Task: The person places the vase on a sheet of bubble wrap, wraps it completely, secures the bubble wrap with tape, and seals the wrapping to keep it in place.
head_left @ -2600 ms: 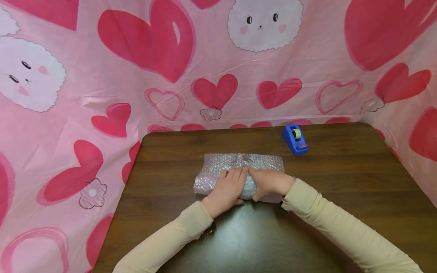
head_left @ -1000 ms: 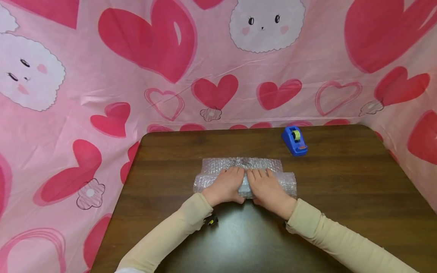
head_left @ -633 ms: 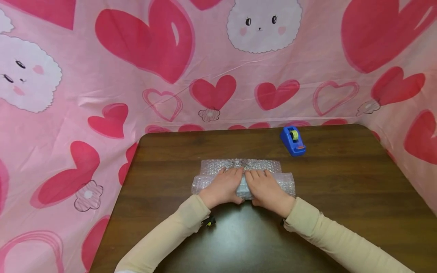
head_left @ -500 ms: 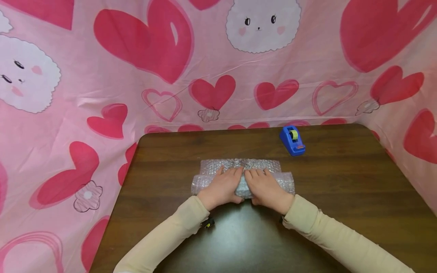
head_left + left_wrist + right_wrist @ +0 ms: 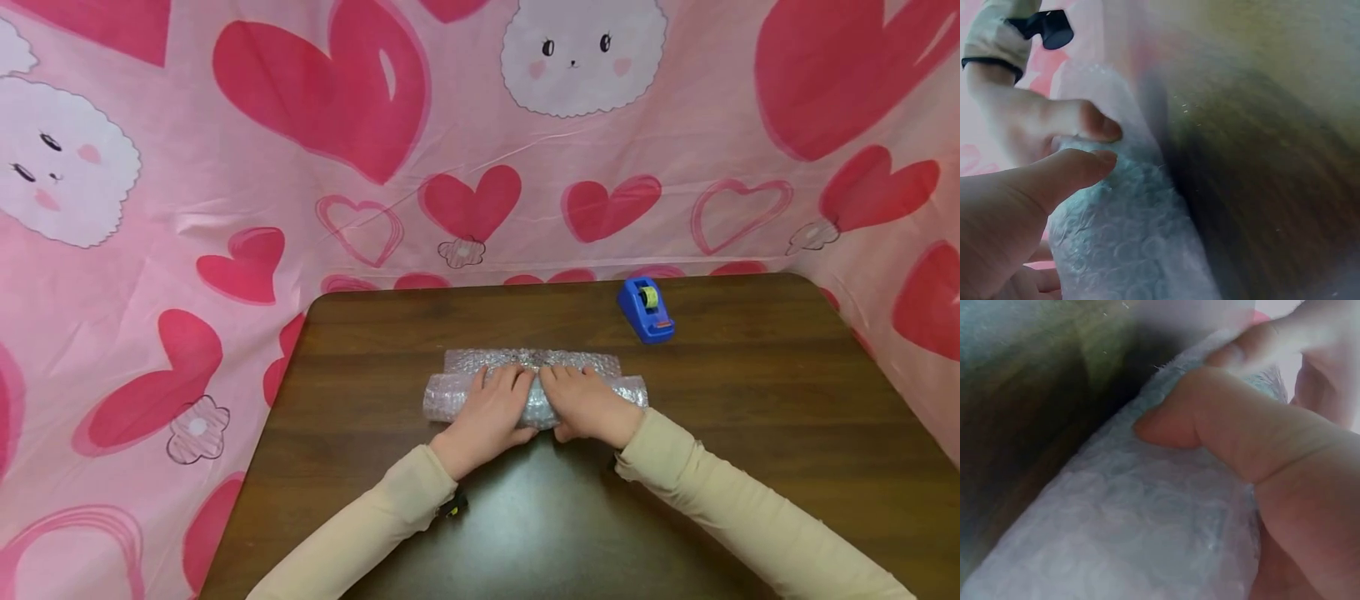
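Observation:
A sheet of clear bubble wrap [image 5: 448,398] lies mid-table, rolled up at its near side around something pale blue-green that shows dimly through it. Behind the roll, a flat flap of the wrap [image 5: 480,359] lies on the table. My left hand [image 5: 489,415] grips the roll left of its middle, fingers over the top and thumb on the near side. Close beside it, my right hand [image 5: 589,405] holds the roll the same way. Both wrist views show the thumbs pressed on the bubbled surface [image 5: 1129,237], nearly meeting. The wrapped object's shape is hidden.
A blue tape dispenser [image 5: 647,312] with a yellowish roll stands at the back right of the dark wooden table [image 5: 360,358]. Pink fabric [image 5: 480,125] printed with hearts hangs behind and along the sides.
Since the earliest frame, my right hand has shifted its grip and the wrap's right side is now rolled up too. Lately the roll has turned slightly away from me, and the flap behind shows less.

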Demonstrator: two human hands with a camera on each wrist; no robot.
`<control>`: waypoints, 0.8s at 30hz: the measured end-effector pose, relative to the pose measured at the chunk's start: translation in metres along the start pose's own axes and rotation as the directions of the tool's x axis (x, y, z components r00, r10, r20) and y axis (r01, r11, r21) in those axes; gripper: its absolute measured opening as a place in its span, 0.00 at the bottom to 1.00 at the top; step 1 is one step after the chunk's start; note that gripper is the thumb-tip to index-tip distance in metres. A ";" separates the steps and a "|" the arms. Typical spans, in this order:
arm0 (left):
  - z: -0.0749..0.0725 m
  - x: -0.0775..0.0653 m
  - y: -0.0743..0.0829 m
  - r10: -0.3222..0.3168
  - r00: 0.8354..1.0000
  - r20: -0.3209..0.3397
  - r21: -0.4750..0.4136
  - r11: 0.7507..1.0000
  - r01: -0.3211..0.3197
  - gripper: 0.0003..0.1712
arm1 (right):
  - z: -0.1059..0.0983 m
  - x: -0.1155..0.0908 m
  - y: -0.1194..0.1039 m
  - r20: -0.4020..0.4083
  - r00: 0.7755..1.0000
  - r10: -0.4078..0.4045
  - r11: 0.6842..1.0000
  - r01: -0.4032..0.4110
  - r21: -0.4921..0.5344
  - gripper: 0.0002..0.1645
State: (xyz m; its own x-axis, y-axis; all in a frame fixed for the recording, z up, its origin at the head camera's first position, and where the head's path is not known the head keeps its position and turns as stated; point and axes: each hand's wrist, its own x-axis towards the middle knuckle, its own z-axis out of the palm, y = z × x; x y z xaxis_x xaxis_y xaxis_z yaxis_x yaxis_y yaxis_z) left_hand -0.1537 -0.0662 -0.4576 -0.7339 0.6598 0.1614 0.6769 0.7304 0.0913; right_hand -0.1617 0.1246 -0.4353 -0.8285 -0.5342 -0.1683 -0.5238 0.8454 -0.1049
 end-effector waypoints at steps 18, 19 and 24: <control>0.019 0.003 0.005 0.017 1.000 -0.025 0.260 0.966 -0.010 0.62 | -0.007 0.008 0.016 0.085 0.996 0.007 0.990 -0.019 0.143 0.52; 0.020 0.004 0.005 0.016 0.999 -0.028 0.256 0.967 -0.009 0.62 | -0.007 0.007 0.016 0.078 0.997 0.005 0.991 -0.015 0.131 0.55; 0.020 0.006 0.003 0.001 1.000 -0.031 0.227 0.974 0.006 0.62 | -0.006 0.001 0.010 -0.023 1.000 -0.018 1.000 0.018 -0.007 0.59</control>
State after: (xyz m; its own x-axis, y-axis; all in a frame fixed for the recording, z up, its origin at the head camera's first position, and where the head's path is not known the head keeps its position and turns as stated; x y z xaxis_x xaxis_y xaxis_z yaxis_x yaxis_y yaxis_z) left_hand -0.1569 -0.0565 -0.4756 -0.7309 0.6549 0.1923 0.6417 0.7553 -0.1332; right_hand -0.1689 0.1323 -0.4304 -0.8232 -0.5493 -0.1433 -0.5400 0.8356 -0.1012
